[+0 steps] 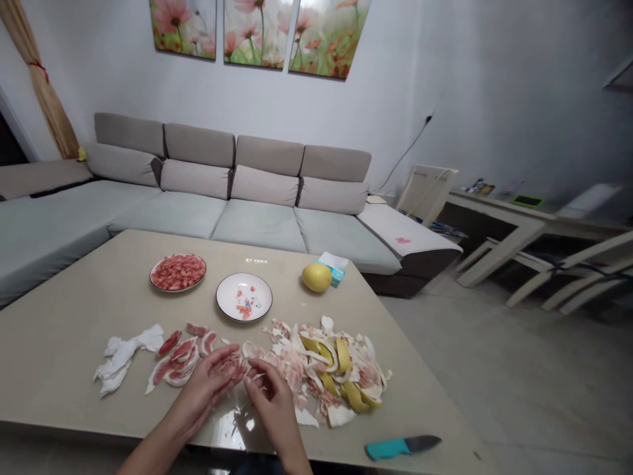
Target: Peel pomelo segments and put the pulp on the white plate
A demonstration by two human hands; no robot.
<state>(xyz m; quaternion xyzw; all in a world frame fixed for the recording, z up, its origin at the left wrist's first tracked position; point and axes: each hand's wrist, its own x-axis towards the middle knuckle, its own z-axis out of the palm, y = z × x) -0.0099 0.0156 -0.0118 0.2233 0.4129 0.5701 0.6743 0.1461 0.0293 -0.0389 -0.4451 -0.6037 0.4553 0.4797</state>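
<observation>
Fruit flesh (236, 367), a pink, translucent piece, lies in the person's left hand (210, 386), whose fingers and thumb curl around it; its underside and near end are hidden by the palm. The right hand (271, 389) is just beside it, thumb and index fingertip bent close together; whether they pinch a shred, I cannot tell. The right hand also covers the near left margin of a heaped pile of yellow rind, white pith and pinkish membrane (341, 356), where separate scraps are hard to make out. Pink, white-rimmed fruit segments (180, 363) lie just left of the left hand, which overlaps some of them from this view. Beyond the hands, on the glossy beige bench (119, 284), a round white dark-rimmed plate (230, 290) bears small reddish bits, too small to identify. Both forearms are cut off by the lower edge.
</observation>
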